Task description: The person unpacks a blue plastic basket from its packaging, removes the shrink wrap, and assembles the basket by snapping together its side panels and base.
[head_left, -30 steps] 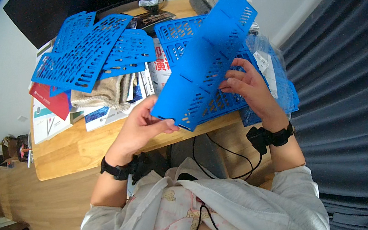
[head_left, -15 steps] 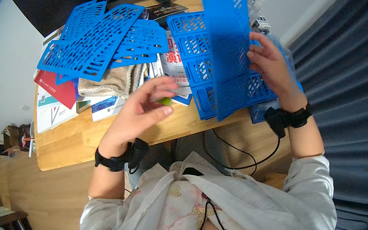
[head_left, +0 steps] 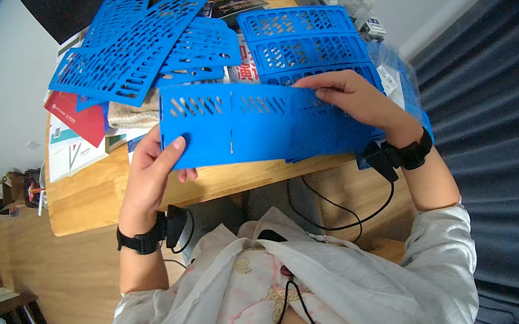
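A long blue plastic panel (head_left: 261,131) with slanted slots lies crosswise in front of me, held by both hands. At its left end my left hand (head_left: 149,167) is closed, thumb on the near face and fingers behind. My right hand (head_left: 356,101) grips the upper edge toward the right end, fingers bent over it. Behind the panel, a blue slotted rack piece (head_left: 302,24) divided into rows rests on the table, its lower part hidden. Several loose blue slotted panels (head_left: 131,53) overlap in a pile at the back left.
Under the pile are a beige cloth (head_left: 128,117), a red booklet (head_left: 77,117) and books on the wooden table (head_left: 95,203). A dark screen (head_left: 82,6) stands behind. Clear plastic packaging (head_left: 398,70) and small boxes line the right side, near a dark curtain (head_left: 486,124).
The panel has swung from upright in my right hand to lying crosswise before me. My left hand, empty before, has taken hold of its left end.
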{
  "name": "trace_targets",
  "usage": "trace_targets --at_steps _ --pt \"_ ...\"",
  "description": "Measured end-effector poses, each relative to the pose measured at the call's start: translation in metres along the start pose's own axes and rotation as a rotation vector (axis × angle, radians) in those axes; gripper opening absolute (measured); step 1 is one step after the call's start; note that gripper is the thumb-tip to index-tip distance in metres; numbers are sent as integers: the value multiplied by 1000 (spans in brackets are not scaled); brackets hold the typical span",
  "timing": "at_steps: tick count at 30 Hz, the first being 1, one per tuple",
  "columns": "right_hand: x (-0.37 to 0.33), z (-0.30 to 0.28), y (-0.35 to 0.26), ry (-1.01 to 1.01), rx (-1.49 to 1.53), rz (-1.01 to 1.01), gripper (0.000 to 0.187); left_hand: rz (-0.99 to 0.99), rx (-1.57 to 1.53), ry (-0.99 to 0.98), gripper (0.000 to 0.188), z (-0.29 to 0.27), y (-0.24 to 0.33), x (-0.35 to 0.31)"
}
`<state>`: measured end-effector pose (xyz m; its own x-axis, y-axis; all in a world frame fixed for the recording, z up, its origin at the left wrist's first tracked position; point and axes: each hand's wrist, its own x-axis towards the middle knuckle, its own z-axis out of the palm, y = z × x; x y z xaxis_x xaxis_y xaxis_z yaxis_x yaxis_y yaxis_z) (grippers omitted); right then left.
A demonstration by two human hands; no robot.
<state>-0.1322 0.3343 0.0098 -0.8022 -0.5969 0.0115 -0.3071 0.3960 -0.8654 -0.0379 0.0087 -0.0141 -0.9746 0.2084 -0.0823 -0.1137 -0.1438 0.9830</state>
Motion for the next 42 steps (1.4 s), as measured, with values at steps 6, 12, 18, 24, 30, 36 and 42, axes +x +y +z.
trace_targets --at_steps 6,12,18,24,30,36,42 --pt "-8 -50 39 183 -188 -16 28 0 -89 83 23 1 -7 -1" --pt "-24 -122 90 312 -588 353 33 1 -143 28 25 -9 -11 -1" --pt "-12 -127 117 293 -609 442 27 -28 -170 37 27 -9 -14 -2" --pt "13 -125 125 362 -704 487 32 -42 -125 80 31 -6 -12 -5" --pt "36 -130 130 312 -868 534 36 -37 -138 94 28 -10 -10 -10" --pt "46 -135 126 339 -778 600 34 -31 -152 121 28 -14 -11 -14" --pt "39 -146 109 333 -333 498 17 -40 -180 99 31 -18 -10 -17"
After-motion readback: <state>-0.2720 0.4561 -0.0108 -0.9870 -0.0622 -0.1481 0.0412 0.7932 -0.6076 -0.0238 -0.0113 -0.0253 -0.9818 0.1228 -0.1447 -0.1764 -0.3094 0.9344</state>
